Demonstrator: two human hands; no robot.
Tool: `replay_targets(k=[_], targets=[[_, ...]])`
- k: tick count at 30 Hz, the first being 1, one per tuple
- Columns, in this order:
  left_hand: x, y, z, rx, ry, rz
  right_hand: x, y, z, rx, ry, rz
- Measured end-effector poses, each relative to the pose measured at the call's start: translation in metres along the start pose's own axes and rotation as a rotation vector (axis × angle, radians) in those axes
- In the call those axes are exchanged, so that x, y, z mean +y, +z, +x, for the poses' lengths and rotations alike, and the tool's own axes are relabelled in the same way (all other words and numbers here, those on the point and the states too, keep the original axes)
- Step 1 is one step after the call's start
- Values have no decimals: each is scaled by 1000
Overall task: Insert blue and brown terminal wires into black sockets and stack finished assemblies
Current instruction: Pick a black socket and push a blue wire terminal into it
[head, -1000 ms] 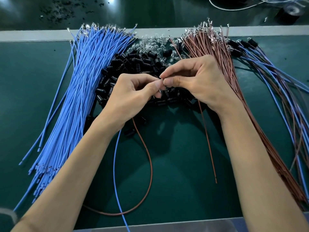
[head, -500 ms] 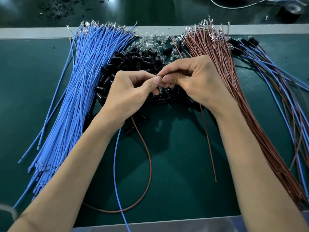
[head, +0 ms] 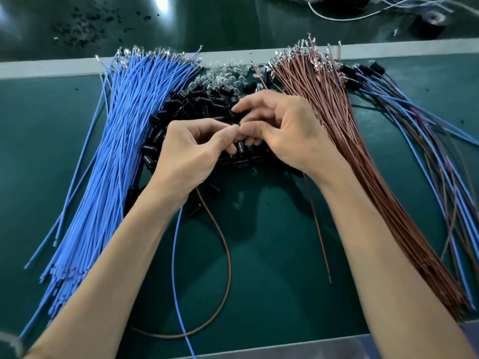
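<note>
Above the black sockets (head: 197, 104), left hand (head: 191, 156) and right hand (head: 287, 133) are pinching fingertip to fingertip, blue wire (head: 172, 255) and looped brown wire (head: 230, 263) trailing from under left palm, straight brown wire (head: 318, 231) from under right wrist, pinched ends hiding behind fingers.

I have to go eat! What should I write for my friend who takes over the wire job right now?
Left hand: holds a blue wire and a looped brown wire, both trailing from under its palm.
Right hand: pinches a small part where it meets the left hand, too hidden to name; a straight brown wire runs out from under it.
Supplies: blue bundle left, black sockets centre, brown bundle right.
Done: finished assemblies stacked far right.
To do: finish this one, stack it, then work through the bundles.
</note>
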State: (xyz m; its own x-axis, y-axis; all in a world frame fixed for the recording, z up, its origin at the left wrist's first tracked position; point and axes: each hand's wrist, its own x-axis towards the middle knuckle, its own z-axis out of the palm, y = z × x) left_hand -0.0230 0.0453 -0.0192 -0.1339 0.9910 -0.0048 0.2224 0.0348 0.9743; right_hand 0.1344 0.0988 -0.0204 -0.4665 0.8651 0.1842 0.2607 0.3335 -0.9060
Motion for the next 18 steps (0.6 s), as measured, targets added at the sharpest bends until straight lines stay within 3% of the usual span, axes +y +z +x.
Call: replay_targets(k=[8,18], targets=[[4,-2,0,-23,-29,-67,-3,-3,1,7,-17,123],[4,-2,-1,-2,-14,-70,-4,-4,-1,53,-71,63]])
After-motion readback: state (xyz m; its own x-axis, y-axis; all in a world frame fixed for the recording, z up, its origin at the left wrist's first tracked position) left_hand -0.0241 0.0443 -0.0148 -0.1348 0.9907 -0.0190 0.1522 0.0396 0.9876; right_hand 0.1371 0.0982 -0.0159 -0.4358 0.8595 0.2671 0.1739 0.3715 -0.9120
